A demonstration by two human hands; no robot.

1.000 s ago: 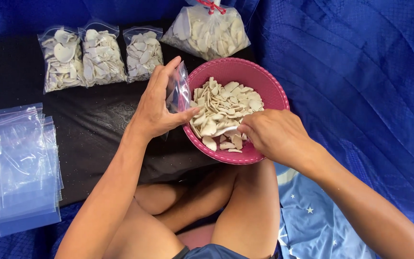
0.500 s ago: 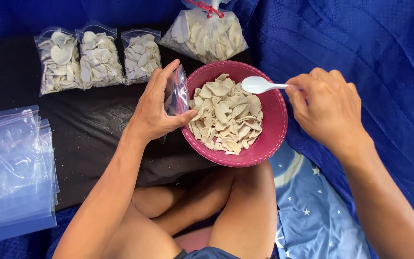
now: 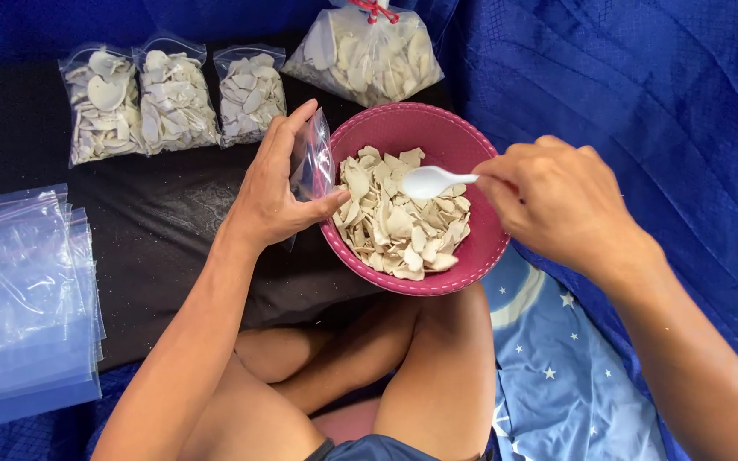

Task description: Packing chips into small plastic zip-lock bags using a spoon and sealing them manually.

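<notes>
Head view is showing a blue quilted cloth (image 3: 642, 102) spreading over the ground, with a black mat (image 3: 155, 230) lying across its left half. A pink bowl (image 3: 463, 145) is sitting at the mat's right edge, resting against the person's crossed legs and holding a heap of pale dried slices (image 3: 399, 226). A stack of empty clear zip bags (image 3: 27, 299) is lying at the mat's left edge. A big tied bag of slices (image 3: 365, 55) is leaning at the far edge just behind the bowl, and three small filled bags (image 3: 172, 98) are standing in a row along the far-left edge.

Left hand (image 3: 279, 192) is hovering just beside the bowl's left rim, its fingers curling around a small clear zip bag (image 3: 312, 162) and gripping it upright, thumb pressing toward the slices. Right hand (image 3: 557, 201) is reaching in over the bowl's right rim, fingers closing tightly on the handle of a white plastic spoon (image 3: 431, 180), whose scoop is hanging just above the heap.
</notes>
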